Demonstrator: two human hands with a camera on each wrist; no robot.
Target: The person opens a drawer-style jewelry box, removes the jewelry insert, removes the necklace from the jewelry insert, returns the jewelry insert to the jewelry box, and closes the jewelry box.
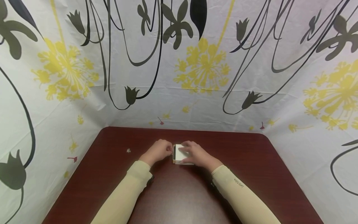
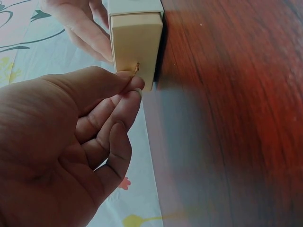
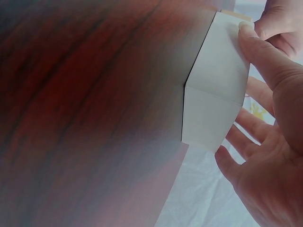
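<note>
A small white drawer-style box (image 1: 181, 155) lies on the table, with a cream inner tray (image 2: 135, 40) showing at its left end. In the head view a narrow dark gap separates the tray's edge from the white sleeve. My left hand (image 1: 160, 151) pinches a thin brownish pull loop (image 2: 136, 68) on the tray's end between thumb and index finger. My right hand (image 1: 197, 154) holds the white sleeve (image 3: 218, 61), thumb on the near side and fingers over the top and far side. The box's contents are hidden.
A small shiny clear or silvery object (image 1: 128, 150) lies on the table to the left of my left hand. The dark red-brown table (image 1: 173, 193) has rounded far corners. A white cloth with floral print (image 1: 179, 105) hangs around its back and sides.
</note>
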